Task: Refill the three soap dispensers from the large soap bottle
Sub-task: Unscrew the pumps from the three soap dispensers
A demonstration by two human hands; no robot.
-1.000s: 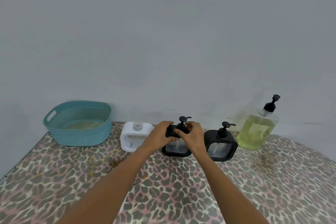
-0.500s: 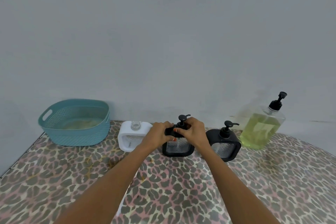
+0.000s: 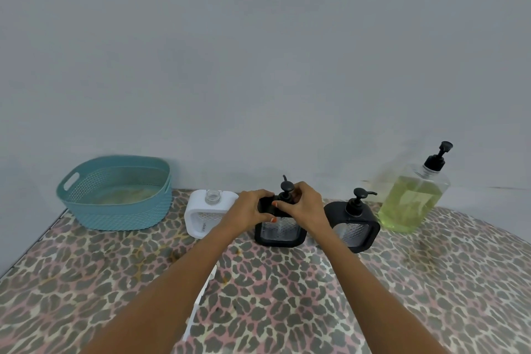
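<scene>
We have the square black-framed soap dispenser point(image 3: 280, 231) standing upright on the leopard-print tabletop point(image 3: 287, 296), middle of three. Our left hand point(image 3: 248, 208) wraps its fingers over the frame's top left shoulder, bracing it. Our right hand point(image 3: 304, 207) curls round the black pump top point(image 3: 287, 188) at the neck. We judge the body rigid and light, so it could skid or tip unless the frame is held firmly. The collar, not the thin spout, is where to twist. Just left stands a white square dispenser point(image 3: 198, 218) with its neck open, and just right a second black dispenser point(image 3: 355, 227), pump on. Farther right is the large clear bottle of yellow-green soap point(image 3: 411, 204). Far left is a teal woven plastic basket point(image 3: 115, 210).
</scene>
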